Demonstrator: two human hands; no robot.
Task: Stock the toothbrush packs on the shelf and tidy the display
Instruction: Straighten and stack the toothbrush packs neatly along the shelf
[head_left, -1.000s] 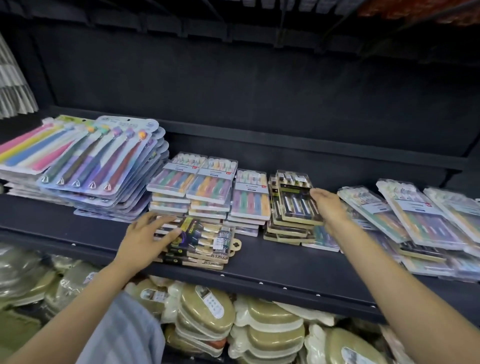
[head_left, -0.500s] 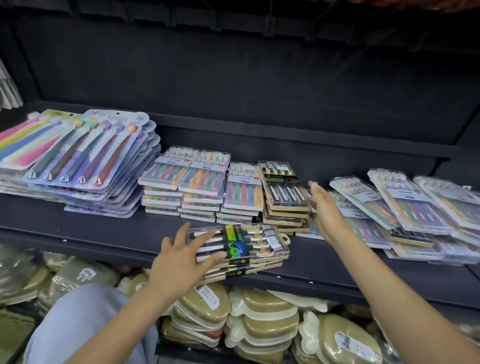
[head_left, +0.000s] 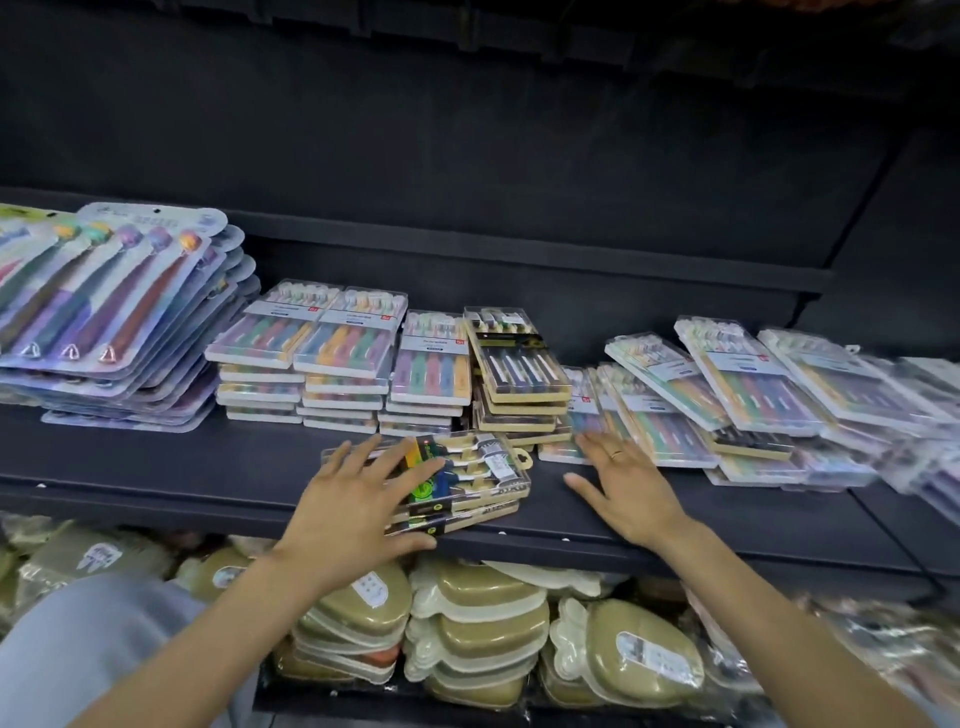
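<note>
The dark shelf (head_left: 156, 467) carries the whole display: big blister cards of long-handled brushes (head_left: 119, 312) at the left, squared stacks of pastel packs (head_left: 306, 358) in the middle, a black-and-tan stack (head_left: 519, 374) beside them, and a slumped, overlapping spread of packs (head_left: 727, 395) at the right. The step in hand looks like tidying rather than fresh stocking. The left hand (head_left: 353, 499) lies flat, fingers splayed, on a small stack of dark toothbrush packs (head_left: 467, 478) near the shelf's front edge, the thumb against its near side; nothing is curled round it. The right hand (head_left: 628, 488) is spread wide and holds nothing, fingertips just at the near edge of the slumped spread. The next move probably calls for sliding the dark stack back in line with the rows, with the right hand steadying or squaring the leaning packs so they do not slide off. The far right of the spread is motion-blurred and cut off, label print is unreadable, and the cream cases (head_left: 467, 634) on the lower shelf are partly hidden by the arms
</note>
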